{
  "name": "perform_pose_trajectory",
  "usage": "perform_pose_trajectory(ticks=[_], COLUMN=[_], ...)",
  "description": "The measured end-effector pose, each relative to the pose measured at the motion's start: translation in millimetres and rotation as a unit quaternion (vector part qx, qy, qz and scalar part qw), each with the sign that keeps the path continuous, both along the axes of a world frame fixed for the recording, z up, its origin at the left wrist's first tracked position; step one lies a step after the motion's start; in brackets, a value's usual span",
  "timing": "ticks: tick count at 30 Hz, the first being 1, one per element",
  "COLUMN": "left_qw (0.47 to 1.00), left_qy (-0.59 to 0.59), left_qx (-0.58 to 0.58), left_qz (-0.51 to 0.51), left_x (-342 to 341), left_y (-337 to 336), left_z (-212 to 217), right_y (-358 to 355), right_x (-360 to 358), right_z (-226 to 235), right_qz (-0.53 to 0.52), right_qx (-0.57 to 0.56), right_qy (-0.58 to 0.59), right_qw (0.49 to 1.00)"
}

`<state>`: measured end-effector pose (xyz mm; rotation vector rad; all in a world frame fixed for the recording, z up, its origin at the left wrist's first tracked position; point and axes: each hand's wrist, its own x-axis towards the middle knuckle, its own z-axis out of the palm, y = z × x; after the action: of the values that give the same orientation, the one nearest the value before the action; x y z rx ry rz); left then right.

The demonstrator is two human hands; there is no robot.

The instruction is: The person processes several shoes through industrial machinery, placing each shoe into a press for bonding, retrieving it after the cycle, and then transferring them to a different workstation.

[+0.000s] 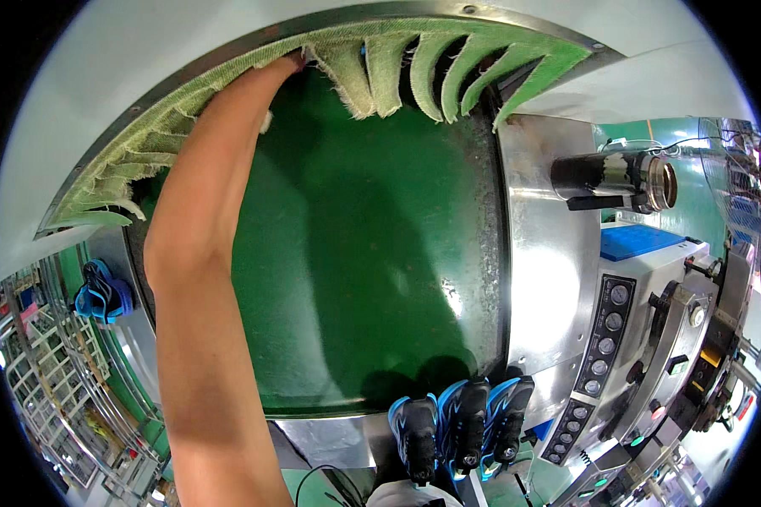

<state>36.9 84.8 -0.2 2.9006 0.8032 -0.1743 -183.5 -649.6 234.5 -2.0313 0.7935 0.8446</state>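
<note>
My left arm reaches far forward over a green belt (372, 253). Its wrist passes under a fringe of frayed green fabric strips (380, 76), and my left hand (294, 62) is almost wholly hidden there. Whether its fingers hold anything does not show. At the belt's near edge, three black and blue shoes (463, 427) stand side by side, close to my body. My right hand is out of sight. A further blue and black shoe (101, 291) sits on the metal ledge at the left.
The fringe hangs from a curved-looking metal edge of a pale housing (676, 76). On the right metal ledge (550, 253) is a worn black flask (617, 182) with a steel neck. Beyond it stands a machine with several round gauges (607, 345). Wire racks (59, 372) stand left.
</note>
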Motion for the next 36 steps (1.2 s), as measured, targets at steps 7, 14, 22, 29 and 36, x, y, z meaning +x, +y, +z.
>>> perform_pose_trajectory(ticks=[7, 14, 22, 29, 36], left_qw=[0.998, 0.969, 0.943, 0.974, 0.917], left_qy=[0.044, 0.063, 0.113, 0.129, 0.007], left_qx=[0.015, 0.177, 0.152, -0.094, -0.322], left_qz=[-0.042, -0.160, -0.274, -0.159, -0.234], left_x=[-7, -56, -193, -230, -247], left_y=[-11, -103, -269, -374, -505], left_z=[29, 92, 89, 239, 348], right_y=[-14, -37, -59, -72, -126], right_x=[0, -7, -13, 2, 4], right_z=[7, 24, 64, 148, 74], right_qz=[-0.025, -0.052, -0.112, -0.140, 0.081], right_qx=[0.033, 0.092, 0.251, 0.566, 0.517], right_qy=[-0.034, -0.095, -0.238, -0.379, -0.201], right_qw=[0.999, 0.990, 0.932, 0.719, 0.828])
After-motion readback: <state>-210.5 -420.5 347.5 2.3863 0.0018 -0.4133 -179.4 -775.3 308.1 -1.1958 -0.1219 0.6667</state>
